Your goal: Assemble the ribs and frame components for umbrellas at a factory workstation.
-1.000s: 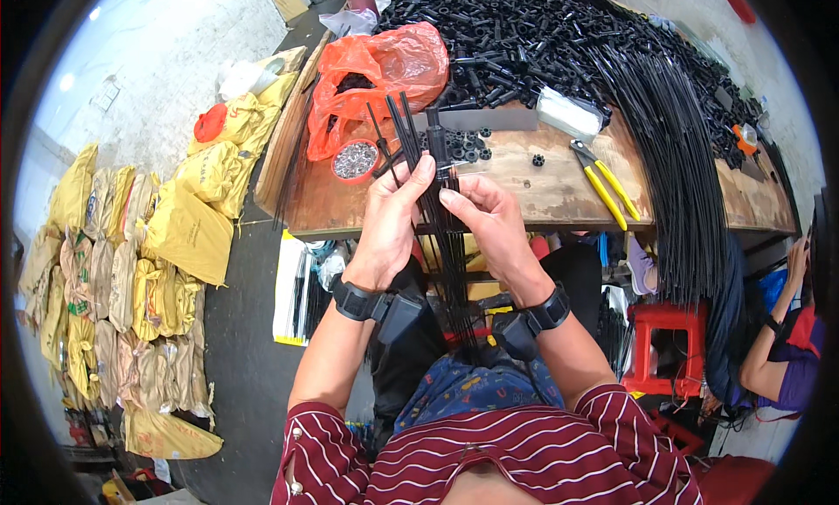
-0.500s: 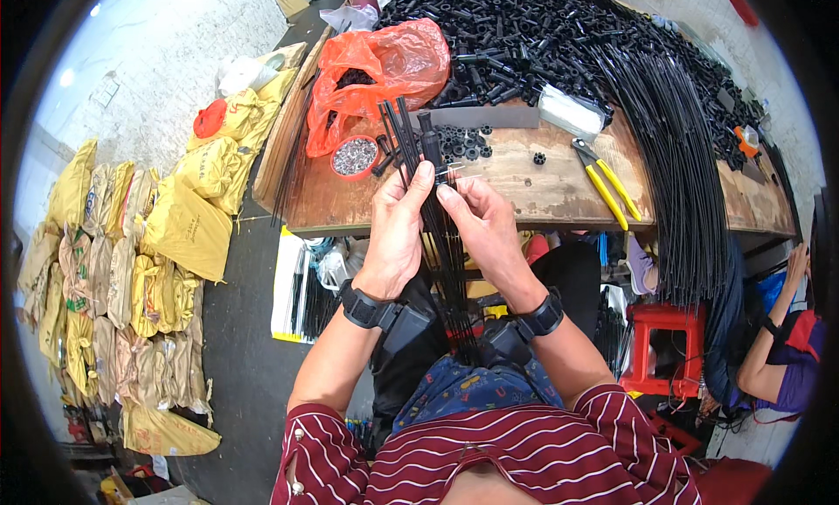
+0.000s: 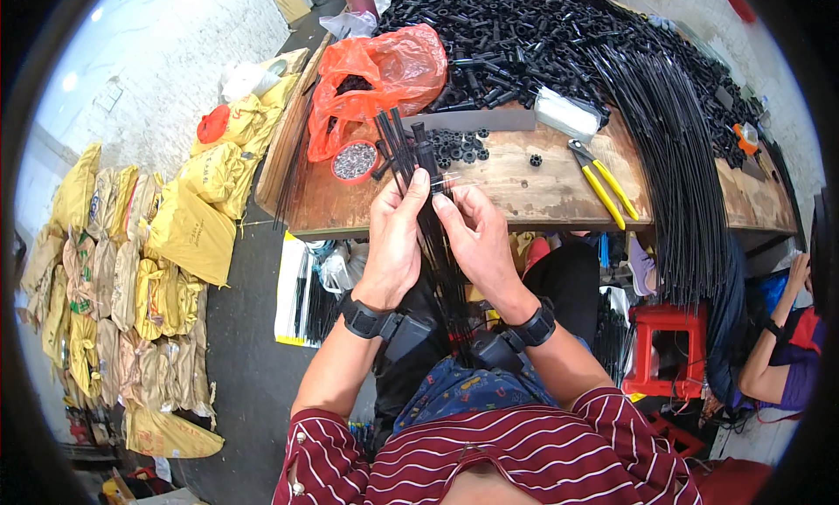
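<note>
My left hand (image 3: 395,236) is closed round a bundle of thin black rods (image 3: 396,134) and a black tubular fitting (image 3: 423,147), which stands up beside the rods. The rods run down between my forearms toward my lap. Beside the fitting, my right hand (image 3: 478,234) is closed in a pinch, thumb against forefinger, with thin silvery pins (image 3: 450,178) poking out at its fingertips. Its fingertips are close to the fitting; whether they touch it I cannot tell. Just beyond lie several small black ribbed caps (image 3: 459,145) and a red-rimmed dish (image 3: 354,161) of small shiny metal pieces.
Yellow-handled pliers (image 3: 603,183) lie right on the wooden table (image 3: 516,195). A red plastic bag (image 3: 411,64), a heap of black fittings (image 3: 524,42) and long black rods (image 3: 669,173) cover its far side. Stacked yellow sacks (image 3: 197,230) stand left. A red stool (image 3: 666,348) and another person's arm (image 3: 769,352) are right.
Both hands have sunk very slightly with the rods and fitting, staying close together. My grip looks the same, and the whole view has shifted a little.
</note>
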The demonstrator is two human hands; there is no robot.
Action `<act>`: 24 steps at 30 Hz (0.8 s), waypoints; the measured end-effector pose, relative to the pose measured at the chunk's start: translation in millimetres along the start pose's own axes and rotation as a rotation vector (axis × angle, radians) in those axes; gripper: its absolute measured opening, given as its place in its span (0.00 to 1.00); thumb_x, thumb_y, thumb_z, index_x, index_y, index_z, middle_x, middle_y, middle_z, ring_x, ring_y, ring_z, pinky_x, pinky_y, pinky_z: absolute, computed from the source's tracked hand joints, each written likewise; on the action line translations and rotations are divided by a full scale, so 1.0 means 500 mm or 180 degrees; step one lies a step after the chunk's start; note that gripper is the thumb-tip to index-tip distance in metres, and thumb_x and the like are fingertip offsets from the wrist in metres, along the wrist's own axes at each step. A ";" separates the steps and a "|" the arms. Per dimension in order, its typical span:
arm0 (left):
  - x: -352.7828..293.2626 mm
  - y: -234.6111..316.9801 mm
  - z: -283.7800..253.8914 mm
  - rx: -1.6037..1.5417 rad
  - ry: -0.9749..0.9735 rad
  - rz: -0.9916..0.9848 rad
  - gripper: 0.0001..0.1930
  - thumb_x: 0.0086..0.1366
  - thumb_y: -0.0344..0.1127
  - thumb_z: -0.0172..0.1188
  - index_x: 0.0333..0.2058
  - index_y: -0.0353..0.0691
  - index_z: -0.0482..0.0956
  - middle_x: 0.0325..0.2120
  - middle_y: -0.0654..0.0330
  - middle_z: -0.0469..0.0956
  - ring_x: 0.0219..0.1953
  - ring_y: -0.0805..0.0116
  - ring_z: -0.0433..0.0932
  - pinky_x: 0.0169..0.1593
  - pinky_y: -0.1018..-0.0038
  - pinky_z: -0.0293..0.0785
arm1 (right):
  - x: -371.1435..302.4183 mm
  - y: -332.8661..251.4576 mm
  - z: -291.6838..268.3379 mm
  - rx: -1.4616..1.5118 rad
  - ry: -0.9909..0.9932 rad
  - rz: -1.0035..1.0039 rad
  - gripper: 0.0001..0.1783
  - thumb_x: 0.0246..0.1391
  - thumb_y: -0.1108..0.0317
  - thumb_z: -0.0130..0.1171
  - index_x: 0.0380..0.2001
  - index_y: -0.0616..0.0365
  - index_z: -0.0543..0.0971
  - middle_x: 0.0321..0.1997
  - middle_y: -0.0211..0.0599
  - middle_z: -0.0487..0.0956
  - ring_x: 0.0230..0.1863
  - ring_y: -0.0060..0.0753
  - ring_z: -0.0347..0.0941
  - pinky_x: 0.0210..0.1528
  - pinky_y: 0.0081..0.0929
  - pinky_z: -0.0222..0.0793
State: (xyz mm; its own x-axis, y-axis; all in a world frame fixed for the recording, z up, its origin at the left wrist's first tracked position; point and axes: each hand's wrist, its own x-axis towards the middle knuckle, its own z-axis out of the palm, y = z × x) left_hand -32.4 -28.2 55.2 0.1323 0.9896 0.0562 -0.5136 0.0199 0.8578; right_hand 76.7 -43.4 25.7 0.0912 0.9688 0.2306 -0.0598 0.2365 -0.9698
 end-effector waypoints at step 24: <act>-0.003 -0.012 0.018 0.0325 0.0040 0.0304 0.11 0.70 0.38 0.51 0.43 0.38 0.76 0.36 0.62 0.78 0.39 0.74 0.76 0.46 0.74 0.72 | -0.003 0.005 0.006 -0.0354 0.0481 -0.0457 0.09 0.56 0.68 0.58 0.30 0.63 0.73 0.18 0.38 0.71 0.19 0.25 0.66 0.24 0.27 0.63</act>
State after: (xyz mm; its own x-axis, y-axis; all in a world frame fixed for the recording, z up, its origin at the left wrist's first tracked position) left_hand -22.1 -30.8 54.6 0.0759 0.9880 0.1343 -0.4342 -0.0886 0.8965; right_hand 73.4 -44.0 23.2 0.2391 0.9016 0.3605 0.0736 0.3534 -0.9326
